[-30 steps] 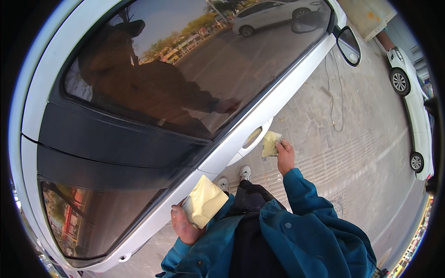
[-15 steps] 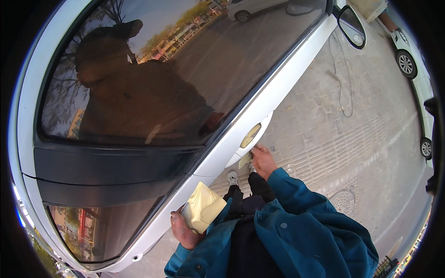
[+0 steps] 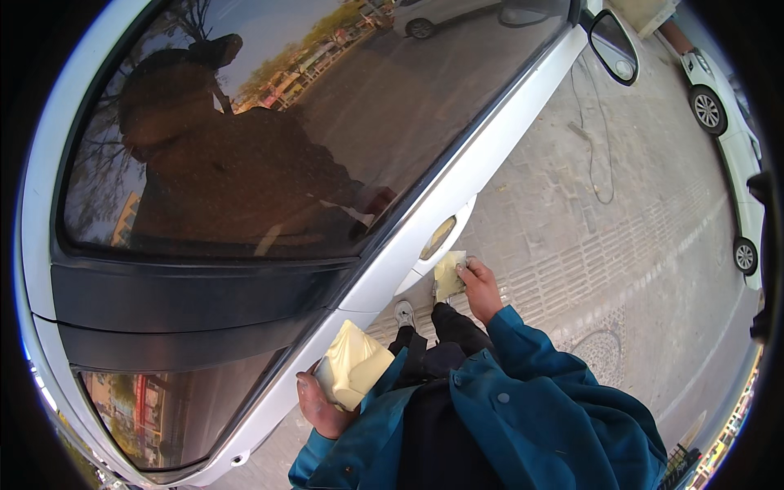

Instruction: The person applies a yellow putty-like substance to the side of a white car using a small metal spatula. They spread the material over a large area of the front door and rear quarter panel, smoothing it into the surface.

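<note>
Yellow-smeared flat pieces [image 3: 356,366] [image 3: 450,276] sit gripped in half-curled hands [image 3: 325,408] [image 3: 483,292].

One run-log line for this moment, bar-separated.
left hand: holds board bearing pale-yellow paste | right hand: holds smeared flat spreader | spreader: near car door handle

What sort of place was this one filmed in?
Outdoors, probably a roadside pavement or parking area. The ground is block paving with a ribbed strip, a white car stands at the far right, and the dark window of the near car reflects sky and trees.
</note>
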`<state>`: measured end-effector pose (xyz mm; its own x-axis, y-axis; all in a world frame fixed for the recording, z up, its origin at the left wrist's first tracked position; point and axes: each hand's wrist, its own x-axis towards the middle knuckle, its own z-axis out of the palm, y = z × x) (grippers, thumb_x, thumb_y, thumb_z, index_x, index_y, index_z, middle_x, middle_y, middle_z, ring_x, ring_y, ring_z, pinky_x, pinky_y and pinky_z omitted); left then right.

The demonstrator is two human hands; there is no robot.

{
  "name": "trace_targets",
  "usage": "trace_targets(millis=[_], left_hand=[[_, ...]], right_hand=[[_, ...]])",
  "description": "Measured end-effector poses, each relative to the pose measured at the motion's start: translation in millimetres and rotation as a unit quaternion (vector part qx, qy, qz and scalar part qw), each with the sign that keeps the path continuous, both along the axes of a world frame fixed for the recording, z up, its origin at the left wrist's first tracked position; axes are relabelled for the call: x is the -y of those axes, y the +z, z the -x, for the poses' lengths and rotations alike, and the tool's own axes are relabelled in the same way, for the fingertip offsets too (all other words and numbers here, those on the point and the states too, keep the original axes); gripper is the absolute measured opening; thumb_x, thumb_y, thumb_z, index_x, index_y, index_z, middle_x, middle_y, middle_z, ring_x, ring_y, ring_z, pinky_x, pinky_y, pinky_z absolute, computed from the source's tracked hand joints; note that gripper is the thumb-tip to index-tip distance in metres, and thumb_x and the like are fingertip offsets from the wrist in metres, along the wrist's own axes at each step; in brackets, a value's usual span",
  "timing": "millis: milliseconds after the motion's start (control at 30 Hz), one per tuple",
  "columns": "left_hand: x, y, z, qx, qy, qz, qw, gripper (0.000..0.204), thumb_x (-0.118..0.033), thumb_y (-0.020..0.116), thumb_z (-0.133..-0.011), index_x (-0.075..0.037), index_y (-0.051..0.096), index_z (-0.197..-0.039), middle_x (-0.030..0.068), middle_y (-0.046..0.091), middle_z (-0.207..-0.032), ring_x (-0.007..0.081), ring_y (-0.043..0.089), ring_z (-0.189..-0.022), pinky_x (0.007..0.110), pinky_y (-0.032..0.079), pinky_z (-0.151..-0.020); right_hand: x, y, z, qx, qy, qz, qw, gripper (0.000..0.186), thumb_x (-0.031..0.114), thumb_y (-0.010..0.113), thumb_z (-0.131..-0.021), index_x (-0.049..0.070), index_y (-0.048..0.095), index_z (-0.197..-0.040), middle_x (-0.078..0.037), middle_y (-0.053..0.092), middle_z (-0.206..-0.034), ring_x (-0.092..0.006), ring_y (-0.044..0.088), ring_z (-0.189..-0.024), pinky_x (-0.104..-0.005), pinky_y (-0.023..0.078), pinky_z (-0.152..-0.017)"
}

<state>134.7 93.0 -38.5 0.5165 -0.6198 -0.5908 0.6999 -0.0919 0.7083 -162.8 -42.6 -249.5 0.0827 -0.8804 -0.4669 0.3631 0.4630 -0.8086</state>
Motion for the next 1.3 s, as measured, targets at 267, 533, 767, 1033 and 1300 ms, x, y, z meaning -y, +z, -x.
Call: trace_targets(millis=[267,533,767,1033,1300], left_hand=[[-21.7,-28.1,-14.0,0.436,-0.162,-0.055,0.884,0.055,-0.04,0.037,-0.119,0.008,0.061,-0.132,0.0201,0.07,-0.12,0.0313,0.073,-0.106,0.04,0.059,-0.098],[-18.1,-11.5,-3.6,0.078,0.017,-0.013,0.997,0.065,-0.055,0.038,-0.115,0.002,0.045,-0.146,0.0218,0.06,-0.139,0.0357,0.066,-0.126,0.047,0.055,-0.11],[-9.4,4.1,-0.2,0.086,-0.039,-0.008,0.996,0.073,-0.058,0.029,-0.116,0.007,0.054,-0.14,0.0229,0.065,-0.137,0.0324,0.071,-0.12,0.044,0.06,-0.103],[-9.9,2.0,-4.4,0.067,-0.052,0.0,0.996,0.075,-0.062,0.035,-0.114,0.005,0.047,-0.146,0.024,0.062,-0.14,0.036,0.068,-0.126,0.047,0.057,-0.107],[-15.1,2.4,-11.6,0.052,-0.107,0.067,0.991,0.074,-0.062,0.041,-0.112,0.003,0.043,-0.148,0.0233,0.06,-0.14,0.0392,0.066,-0.129,0.051,0.054,-0.113]], right_hand=[[14.0,4.6,-23.2,-0.021,0.008,0.006,1.0,0.017,0.01,0.063,-0.108,-0.002,0.071,-0.117,-0.002,0.072,-0.104,-0.0083,0.063,-0.094,-0.0271,0.051,-0.084],[18.3,-9.5,-11.3,-0.048,-0.037,0.014,0.998,0.017,0.011,0.063,-0.108,-0.001,0.072,-0.114,-0.003,0.073,-0.102,-0.0093,0.064,-0.091,-0.028,0.052,-0.081],[23.1,-0.9,-0.6,-0.065,-0.094,0.034,0.993,0.018,0.011,0.062,-0.108,-0.001,0.071,-0.118,-0.002,0.072,-0.107,-0.0087,0.063,-0.095,-0.0276,0.051,-0.085],[28.0,5.7,-2.8,-0.113,0.001,0.09,0.99,0.017,0.009,0.065,-0.106,-0.002,0.072,-0.116,-0.001,0.072,-0.098,-0.0069,0.061,-0.088,-0.0271,0.051,-0.078],[40.7,7.4,5.6,-0.214,-0.095,0.112,0.966,0.017,0.011,0.065,-0.107,-0.002,0.073,-0.115,-0.001,0.07,-0.096,-0.0082,0.059,-0.089,-0.0281,0.05,-0.078]])
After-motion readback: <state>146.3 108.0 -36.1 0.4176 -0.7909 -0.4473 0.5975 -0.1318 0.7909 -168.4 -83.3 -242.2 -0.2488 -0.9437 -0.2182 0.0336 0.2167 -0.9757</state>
